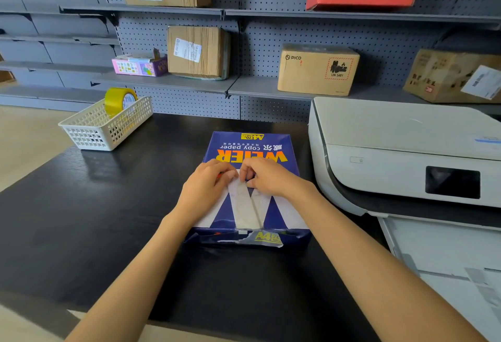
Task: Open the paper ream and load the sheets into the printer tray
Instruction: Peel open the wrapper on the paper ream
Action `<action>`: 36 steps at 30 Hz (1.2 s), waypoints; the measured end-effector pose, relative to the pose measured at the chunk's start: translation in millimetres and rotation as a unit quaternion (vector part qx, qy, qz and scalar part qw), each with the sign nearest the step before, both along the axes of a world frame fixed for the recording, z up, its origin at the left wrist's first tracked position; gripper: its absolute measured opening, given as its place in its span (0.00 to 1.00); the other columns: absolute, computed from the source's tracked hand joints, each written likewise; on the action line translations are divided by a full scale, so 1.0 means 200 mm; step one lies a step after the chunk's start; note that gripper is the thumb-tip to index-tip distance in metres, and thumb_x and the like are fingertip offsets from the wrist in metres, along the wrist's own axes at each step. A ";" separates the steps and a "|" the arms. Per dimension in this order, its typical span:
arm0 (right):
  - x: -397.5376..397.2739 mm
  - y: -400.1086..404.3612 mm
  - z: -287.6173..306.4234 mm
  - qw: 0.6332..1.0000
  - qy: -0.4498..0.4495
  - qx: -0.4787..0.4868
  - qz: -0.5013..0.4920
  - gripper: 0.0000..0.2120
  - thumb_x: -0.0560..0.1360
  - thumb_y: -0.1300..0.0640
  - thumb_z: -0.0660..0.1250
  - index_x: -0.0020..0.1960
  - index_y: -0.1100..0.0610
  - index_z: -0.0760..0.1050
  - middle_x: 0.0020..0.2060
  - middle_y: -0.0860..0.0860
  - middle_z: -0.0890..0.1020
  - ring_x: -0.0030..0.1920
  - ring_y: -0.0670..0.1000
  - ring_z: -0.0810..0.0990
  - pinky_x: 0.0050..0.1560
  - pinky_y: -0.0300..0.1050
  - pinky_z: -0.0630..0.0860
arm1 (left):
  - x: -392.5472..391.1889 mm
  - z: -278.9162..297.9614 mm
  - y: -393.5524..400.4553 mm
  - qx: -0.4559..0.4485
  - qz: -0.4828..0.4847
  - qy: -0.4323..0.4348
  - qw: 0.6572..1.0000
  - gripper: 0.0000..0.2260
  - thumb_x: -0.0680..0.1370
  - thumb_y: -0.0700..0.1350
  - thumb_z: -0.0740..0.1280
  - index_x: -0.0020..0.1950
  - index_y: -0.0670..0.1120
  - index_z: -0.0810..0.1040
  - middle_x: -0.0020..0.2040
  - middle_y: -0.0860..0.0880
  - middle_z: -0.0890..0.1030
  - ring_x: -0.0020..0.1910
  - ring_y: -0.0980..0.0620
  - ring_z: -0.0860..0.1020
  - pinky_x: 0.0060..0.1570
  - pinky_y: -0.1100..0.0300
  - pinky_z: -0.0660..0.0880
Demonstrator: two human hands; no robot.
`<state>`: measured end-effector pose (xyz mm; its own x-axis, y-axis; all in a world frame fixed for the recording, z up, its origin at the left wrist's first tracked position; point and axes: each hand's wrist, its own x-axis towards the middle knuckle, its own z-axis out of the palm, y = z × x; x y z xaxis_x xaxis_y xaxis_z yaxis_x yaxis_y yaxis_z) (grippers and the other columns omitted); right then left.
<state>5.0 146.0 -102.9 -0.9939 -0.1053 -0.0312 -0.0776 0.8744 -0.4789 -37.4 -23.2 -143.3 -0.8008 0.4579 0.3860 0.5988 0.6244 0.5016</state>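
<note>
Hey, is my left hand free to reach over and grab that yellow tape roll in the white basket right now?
Probably not at once. The left hand is busy pinching the wrapper seam on the paper ream together with the right hand. The bare table between it and the tape roll in the basket holds no obstacle, though.

The paper ream (pixel 250 189) lies on the table (pixel 81 206) straight before me, with my left hand (pixel 208 181) and my right hand (pixel 267 177) side by side on top of it, fingertips meeting over its middle seam. To its right stands the printer (pixel 401 151), whose tray (pixel 444 255) juts toward me; behind and to the left sits a basket (pixel 105 127) with a tape roll (pixel 119 100) in it. Behind the table, shelves (pixel 168 81) carry boxes (pixel 317 70)
</note>
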 end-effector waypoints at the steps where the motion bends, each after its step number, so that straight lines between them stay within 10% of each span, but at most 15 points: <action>1: 0.00 0.00 0.00 1.000 -0.001 0.001 0.003 0.07 0.77 0.64 0.67 0.54 0.56 0.77 0.49 0.51 0.77 0.53 0.54 0.78 0.56 0.51 0.78 | 0.00 0.00 0.00 0.000 0.000 0.001 1.000 0.11 0.82 0.49 0.59 0.54 0.52 0.81 0.53 0.54 0.79 0.52 0.53 0.74 0.49 0.55 0.73; 25: 0.11 -0.05 -0.11 0.981 0.145 -0.059 -0.114 0.05 0.77 0.60 0.69 0.44 0.55 0.82 0.43 0.50 0.84 0.45 0.51 0.82 0.49 0.52 0.82 | -0.01 0.00 0.00 -0.020 -0.010 0.006 1.000 0.09 0.81 0.42 0.61 0.53 0.53 0.79 0.51 0.56 0.77 0.51 0.54 0.74 0.45 0.61 0.69; 36: 0.22 -0.06 -0.03 0.985 0.142 0.022 -0.096 0.05 0.80 0.58 0.64 0.50 0.55 0.79 0.47 0.53 0.83 0.48 0.53 0.81 0.44 0.45 0.77 | 0.06 0.07 -0.01 -0.084 -0.021 -0.072 0.994 0.14 0.82 0.46 0.59 0.67 0.52 0.76 0.68 0.53 0.75 0.65 0.51 0.74 0.64 0.53 0.72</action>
<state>49.1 133.2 -109.2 -0.9646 0.0808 0.2509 -0.0341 0.9056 -0.4227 -25.9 -25.5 -130.0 -0.8216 0.5396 0.1838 0.5548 0.6828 0.4753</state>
